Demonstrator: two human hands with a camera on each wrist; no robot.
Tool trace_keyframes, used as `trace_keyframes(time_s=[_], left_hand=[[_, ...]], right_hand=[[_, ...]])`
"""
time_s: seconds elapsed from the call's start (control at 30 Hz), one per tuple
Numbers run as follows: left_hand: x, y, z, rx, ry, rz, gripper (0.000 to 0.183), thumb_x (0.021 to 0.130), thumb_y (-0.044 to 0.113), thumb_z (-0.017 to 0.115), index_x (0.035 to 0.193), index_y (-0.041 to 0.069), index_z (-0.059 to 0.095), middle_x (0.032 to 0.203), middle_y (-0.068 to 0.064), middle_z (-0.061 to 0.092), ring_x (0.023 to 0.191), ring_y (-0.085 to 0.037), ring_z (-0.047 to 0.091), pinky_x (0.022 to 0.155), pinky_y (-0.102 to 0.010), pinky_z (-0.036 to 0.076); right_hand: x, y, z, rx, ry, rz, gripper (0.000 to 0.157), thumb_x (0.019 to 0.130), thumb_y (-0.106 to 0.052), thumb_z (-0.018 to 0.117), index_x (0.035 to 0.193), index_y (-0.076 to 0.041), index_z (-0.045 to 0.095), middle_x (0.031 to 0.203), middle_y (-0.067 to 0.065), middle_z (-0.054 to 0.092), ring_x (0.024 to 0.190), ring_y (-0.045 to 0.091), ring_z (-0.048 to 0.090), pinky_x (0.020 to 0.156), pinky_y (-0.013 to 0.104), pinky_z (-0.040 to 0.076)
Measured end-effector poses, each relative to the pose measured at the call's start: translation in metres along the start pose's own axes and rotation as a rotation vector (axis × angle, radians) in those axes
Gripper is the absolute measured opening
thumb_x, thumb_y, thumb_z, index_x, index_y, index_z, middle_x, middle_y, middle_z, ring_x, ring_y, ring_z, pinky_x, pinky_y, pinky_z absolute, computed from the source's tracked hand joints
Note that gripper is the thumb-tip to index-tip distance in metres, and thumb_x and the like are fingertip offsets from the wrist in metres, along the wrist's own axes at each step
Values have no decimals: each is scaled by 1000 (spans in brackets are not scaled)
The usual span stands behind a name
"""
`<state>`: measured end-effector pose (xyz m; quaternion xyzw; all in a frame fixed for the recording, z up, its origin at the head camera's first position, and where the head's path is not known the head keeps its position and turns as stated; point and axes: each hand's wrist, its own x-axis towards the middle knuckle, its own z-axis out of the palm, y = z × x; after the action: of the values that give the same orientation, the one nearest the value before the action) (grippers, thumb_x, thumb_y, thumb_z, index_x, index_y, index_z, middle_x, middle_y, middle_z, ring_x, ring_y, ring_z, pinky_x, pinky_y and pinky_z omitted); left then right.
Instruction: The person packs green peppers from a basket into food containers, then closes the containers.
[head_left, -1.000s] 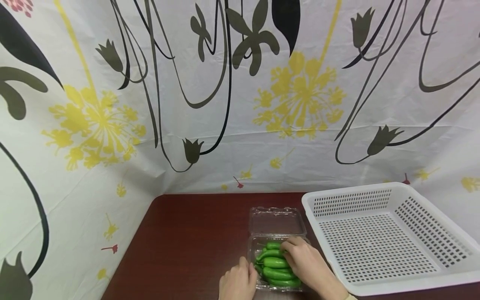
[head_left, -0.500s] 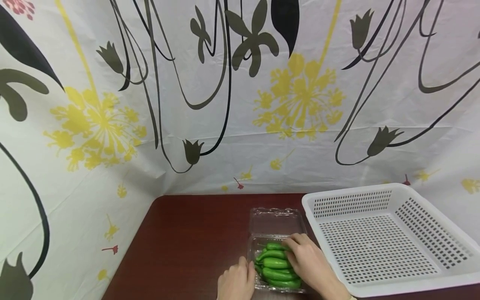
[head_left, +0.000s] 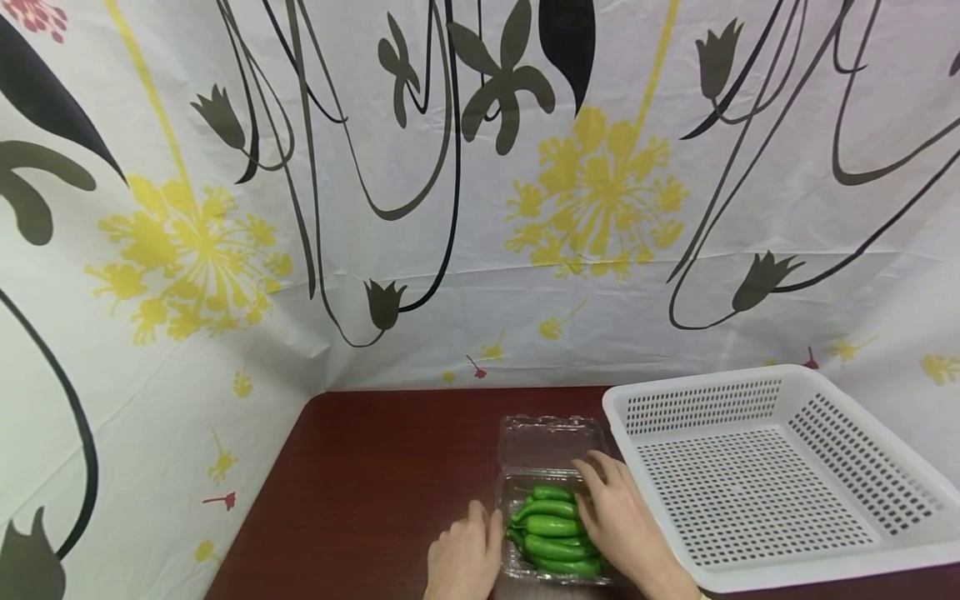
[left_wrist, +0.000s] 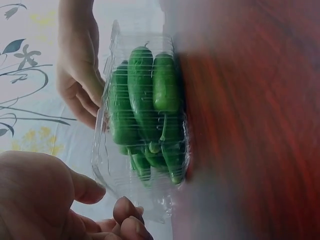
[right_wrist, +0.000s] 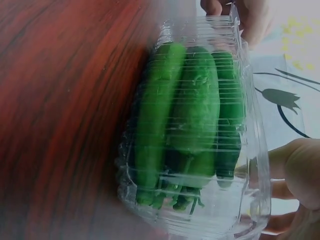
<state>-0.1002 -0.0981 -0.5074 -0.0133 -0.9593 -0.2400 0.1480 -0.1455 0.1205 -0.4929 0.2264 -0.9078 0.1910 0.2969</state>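
Observation:
Several glossy green peppers (head_left: 551, 527) lie heaped in the base of a clear plastic clamshell box (head_left: 513, 492). Its lid (head_left: 551, 446) is folded back away from me. My left hand (head_left: 467, 550) is beside the box's left edge, fingers loosely bent, with nothing in its grasp. On the opposite side, my right hand (head_left: 621, 521) has its fingers spread over the box's back right corner. Through the ribbed wall in the left wrist view the peppers (left_wrist: 140, 95) show stacked. The right wrist view has the right hand (right_wrist: 295, 185) by the rim, its fingertips partly behind the plastic.
A large white perforated basket (head_left: 750, 483) stands just right of the box, close to the right forearm. Dark red-brown tabletop (head_left: 375, 475) extends to the left. Behind the table hangs a white cloth (head_left: 465, 233) printed with flowers.
The right hand's fingers have lifted off the peppers, spreading toward the back right corner. My left hand has shifted slightly left, away from the box edge. The peppers stay in place.

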Motion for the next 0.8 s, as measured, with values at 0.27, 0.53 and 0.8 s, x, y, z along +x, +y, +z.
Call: trace_keyframes(time_s=[0.27,0.53,0.8], left_hand=[[8,-1,-5,-3,-16,-7,27,101,33,55,82,16,49,58,-2,53,53,-30,62,44,-39,41],[17,-5,-7,-3,9,-3,26,102,30,56,81,16,48,57,1,51,51,-28,60,43,-37,38],[24,-6,-3,-14,-1,32,25,102,30,54,83,16,48,59,0,51,51,-28,60,43,-37,38]], right_hand=[[0,6,1,10,7,34,53,70,3,82,120,6,63,125,32,55,113,49,56,91,59,49],[2,23,1,-6,39,34,53,70,3,83,118,9,62,119,34,57,105,51,59,88,60,49],[5,36,1,-24,37,57,53,71,2,82,119,12,61,109,30,61,96,46,63,84,57,51]])
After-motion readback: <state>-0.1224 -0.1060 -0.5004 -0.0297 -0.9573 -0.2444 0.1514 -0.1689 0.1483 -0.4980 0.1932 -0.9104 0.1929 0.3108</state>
